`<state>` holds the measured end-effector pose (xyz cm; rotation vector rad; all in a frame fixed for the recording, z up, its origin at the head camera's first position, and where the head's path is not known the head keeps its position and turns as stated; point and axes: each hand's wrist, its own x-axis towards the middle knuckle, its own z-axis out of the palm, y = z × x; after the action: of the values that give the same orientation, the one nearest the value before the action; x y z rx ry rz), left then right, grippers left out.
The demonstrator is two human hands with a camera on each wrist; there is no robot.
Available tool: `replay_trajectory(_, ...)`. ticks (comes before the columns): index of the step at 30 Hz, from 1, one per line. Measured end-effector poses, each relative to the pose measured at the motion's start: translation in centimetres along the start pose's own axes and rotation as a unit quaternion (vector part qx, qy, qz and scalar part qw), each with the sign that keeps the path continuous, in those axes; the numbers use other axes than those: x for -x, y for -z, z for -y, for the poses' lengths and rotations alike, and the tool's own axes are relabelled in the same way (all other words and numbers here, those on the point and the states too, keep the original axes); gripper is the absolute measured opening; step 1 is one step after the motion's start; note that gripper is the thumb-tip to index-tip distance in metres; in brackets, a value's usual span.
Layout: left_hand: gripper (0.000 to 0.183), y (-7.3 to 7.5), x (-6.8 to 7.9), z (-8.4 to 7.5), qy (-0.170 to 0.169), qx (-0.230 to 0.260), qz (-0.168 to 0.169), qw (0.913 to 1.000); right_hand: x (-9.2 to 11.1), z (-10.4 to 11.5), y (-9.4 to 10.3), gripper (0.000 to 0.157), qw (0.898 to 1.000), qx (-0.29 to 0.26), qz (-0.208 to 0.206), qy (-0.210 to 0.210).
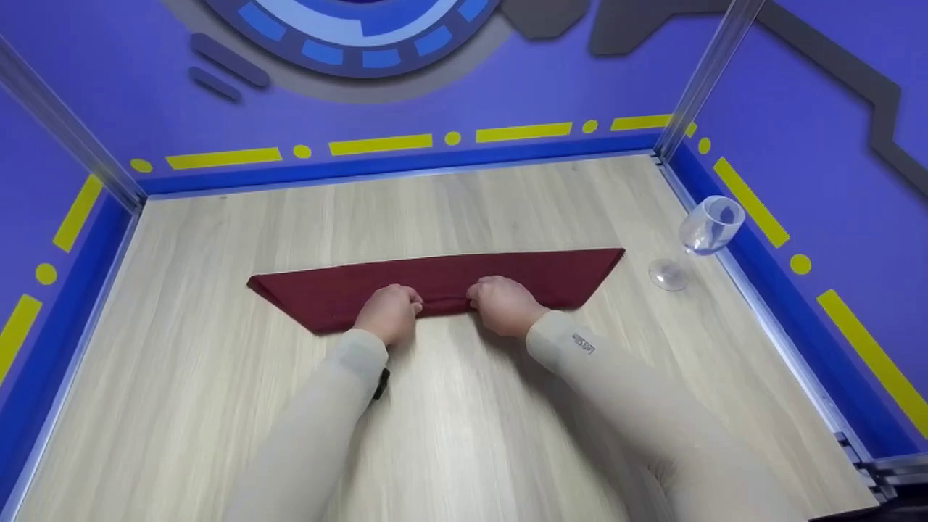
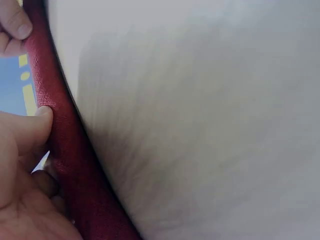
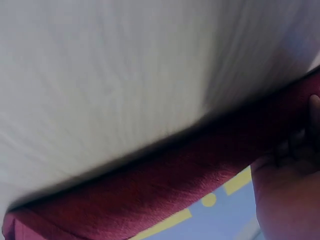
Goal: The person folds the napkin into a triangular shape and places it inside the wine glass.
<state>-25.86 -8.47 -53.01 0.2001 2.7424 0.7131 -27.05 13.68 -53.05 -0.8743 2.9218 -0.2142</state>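
A dark red cloth (image 1: pixel 435 272), folded into a long strip with slanted ends, lies across the middle of the wooden table. My left hand (image 1: pixel 389 312) pinches its near edge left of centre. A short way to the right, my right hand (image 1: pixel 504 304) pinches the same edge. In the left wrist view, the left thumb (image 2: pixel 44 120) presses on the rolled-looking edge, with the fingers partly hidden beneath. The right wrist view shows the cloth (image 3: pixel 165 175) running up to the right hand (image 3: pixel 290 195), whose fingertips are in shadow and cut off by the frame.
A clear wine glass (image 1: pixel 713 225) stands near the table's right side, beyond the cloth's right end. Blue panels (image 1: pixel 464 94) with yellow marks wall the back and both sides. A metal rail (image 1: pixel 783 351) runs along the right edge of the wooden table (image 1: pixel 181 377).
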Motion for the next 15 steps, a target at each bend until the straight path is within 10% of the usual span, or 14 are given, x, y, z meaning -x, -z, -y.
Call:
replay_trajectory(9,0.006,0.17,-0.46,0.0,0.026,0.066,-0.012,0.9974,-0.47,0.01,0.04,0.016,0.999,-0.03,-0.01,-0.035)
replay_trajectory(15,0.007,-0.16,-0.63,-0.16,-0.018,-0.02,-0.077,0.9966,-0.24,-0.08,-0.01,0.036,0.998,0.051,-0.022,0.024)
